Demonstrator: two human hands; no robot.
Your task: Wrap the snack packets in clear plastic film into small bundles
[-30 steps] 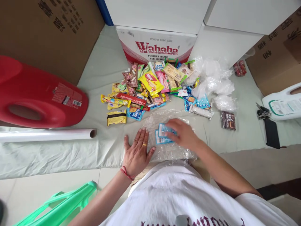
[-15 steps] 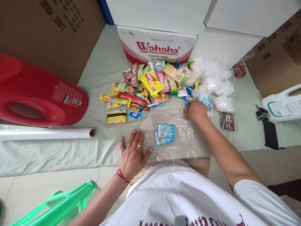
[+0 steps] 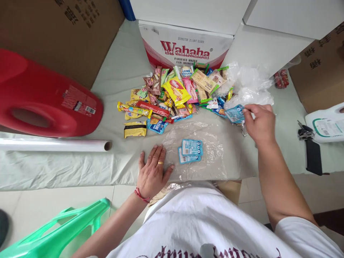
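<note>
My left hand (image 3: 152,170) lies flat with fingers spread at the left edge of a clear plastic bag (image 3: 212,166). Two light-blue snack packets (image 3: 191,147) rest overlapped on that bag. Between thumb and fingers, my right hand (image 3: 259,121) pinches another blue snack packet (image 3: 234,114) by its right end, at the right side of the snack pile. The pile holds several wrapped snacks, among them a yellow wafer packet (image 3: 176,91), a pink packet (image 3: 190,90) and a red bar (image 3: 153,108). Crumpled clear plastic bags (image 3: 248,80) sit just behind my right hand.
Behind the pile stands a Wahaba-style printed carton (image 3: 185,46). A red jug (image 3: 48,96) and a white roll (image 3: 53,144) lie on the left. At right are a white bottle (image 3: 326,123), keys (image 3: 305,131) and a black phone-like object (image 3: 313,157). A green stool (image 3: 67,229) stands below.
My right hand has moved right from the pile's front edge and now lifts a blue packet. It now covers the cocoa packet's spot. My left hand stays flat on the bag's edge.
</note>
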